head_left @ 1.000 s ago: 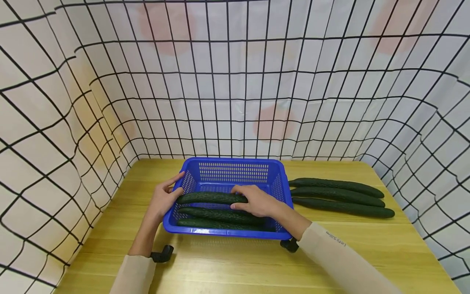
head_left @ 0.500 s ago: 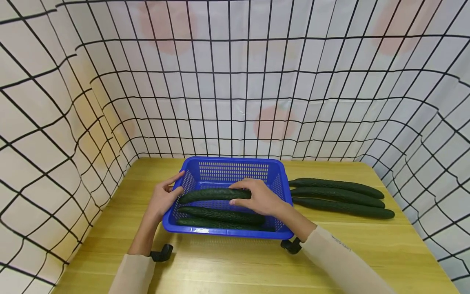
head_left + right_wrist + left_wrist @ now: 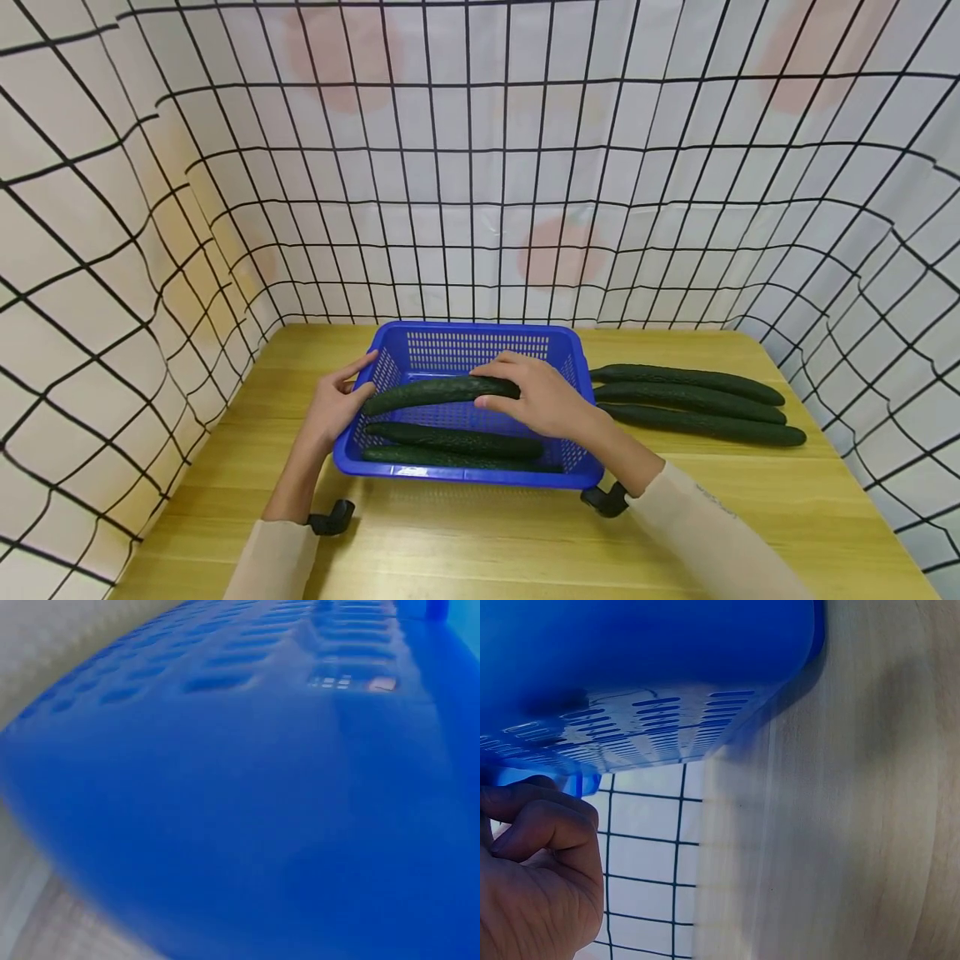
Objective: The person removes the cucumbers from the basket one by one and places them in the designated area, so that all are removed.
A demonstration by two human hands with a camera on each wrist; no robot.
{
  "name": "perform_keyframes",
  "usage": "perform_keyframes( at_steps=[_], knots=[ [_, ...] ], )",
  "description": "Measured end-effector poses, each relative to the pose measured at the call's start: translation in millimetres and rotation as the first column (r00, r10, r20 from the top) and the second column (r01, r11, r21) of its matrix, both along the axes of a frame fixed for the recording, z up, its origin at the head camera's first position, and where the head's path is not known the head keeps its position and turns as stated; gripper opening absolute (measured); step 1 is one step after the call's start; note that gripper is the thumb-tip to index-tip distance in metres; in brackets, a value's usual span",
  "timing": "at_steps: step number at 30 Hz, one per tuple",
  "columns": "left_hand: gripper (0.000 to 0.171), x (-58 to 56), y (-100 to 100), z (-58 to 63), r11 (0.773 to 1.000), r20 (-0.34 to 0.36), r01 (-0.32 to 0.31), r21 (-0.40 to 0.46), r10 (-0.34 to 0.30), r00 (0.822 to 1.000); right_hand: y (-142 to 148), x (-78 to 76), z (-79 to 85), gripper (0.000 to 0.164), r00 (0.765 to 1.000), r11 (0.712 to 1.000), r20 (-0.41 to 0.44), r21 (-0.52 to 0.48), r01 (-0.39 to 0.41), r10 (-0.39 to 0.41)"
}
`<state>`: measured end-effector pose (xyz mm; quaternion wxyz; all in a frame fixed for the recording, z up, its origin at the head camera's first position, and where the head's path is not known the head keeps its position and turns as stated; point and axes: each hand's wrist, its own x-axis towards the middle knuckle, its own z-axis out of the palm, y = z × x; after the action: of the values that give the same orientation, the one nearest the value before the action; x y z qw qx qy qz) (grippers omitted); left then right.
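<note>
A blue plastic basket (image 3: 468, 475) with slotted walls stands on the wooden table. My left hand (image 3: 337, 407) grips its left rim, thumb over the edge; the left wrist view shows bent fingers (image 3: 551, 825) by the basket wall (image 3: 667, 645). Inside the basket, my right hand (image 3: 546, 398) pinches a long green cucumber (image 3: 427, 393) near its right end, between thumb and fingers. That cucumber slants, right end higher, left end by the left wall. Two more cucumbers lie along the near side, one here (image 3: 457, 439). The basket's outer wall (image 3: 225, 810) fills the right wrist view, hiding the right hand.
Three cucumbers (image 3: 690, 396) lie side by side on the table (image 3: 450, 550), right of the basket, their left ends close to its wall. A black wire grid (image 3: 480, 200) with white sheeting behind it encloses the table at the back and both sides.
My right hand has moved slightly up and right, raising the right end of the cucumber, which now tilts. My left hand and the basket have stayed in place.
</note>
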<state>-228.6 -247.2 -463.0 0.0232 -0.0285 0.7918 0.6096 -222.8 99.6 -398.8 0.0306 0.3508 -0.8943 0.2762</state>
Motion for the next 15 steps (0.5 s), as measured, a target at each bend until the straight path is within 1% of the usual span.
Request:
perform_keyframes(
  at_steps=[4, 8, 11, 15],
  knots=[
    [0.058, 1.1, 1, 1.0, 1.0, -0.006, 0.01, -0.008, -0.01, 1.0, 10, 0.5, 3.9, 0.043, 0.999, 1.0, -0.038, -0.003, 0.001, -0.001],
    [0.059, 0.8, 1, 0.6, 1.0, -0.01, 0.013, -0.002, -0.013, 1.0, 27, -1.3, 5.5, 0.041, 0.999, 1.0, -0.051, -0.03, 0.0, -0.002],
    [0.06, 0.0, 0, 0.1, 1.0, -0.012, 0.014, 0.0, -0.014, 1.0, 43, -2.2, 7.1, 0.04, 1.0, 0.998, -0.027, -0.059, 0.008, -0.01],
    [0.06, 0.8, 0, -0.2, 1.0, -0.01, 0.013, 0.008, -0.013, 1.0, 68, -3.7, 6.7, 0.04, 0.999, 0.996, 0.013, -0.082, 0.041, -0.04]
  ],
)
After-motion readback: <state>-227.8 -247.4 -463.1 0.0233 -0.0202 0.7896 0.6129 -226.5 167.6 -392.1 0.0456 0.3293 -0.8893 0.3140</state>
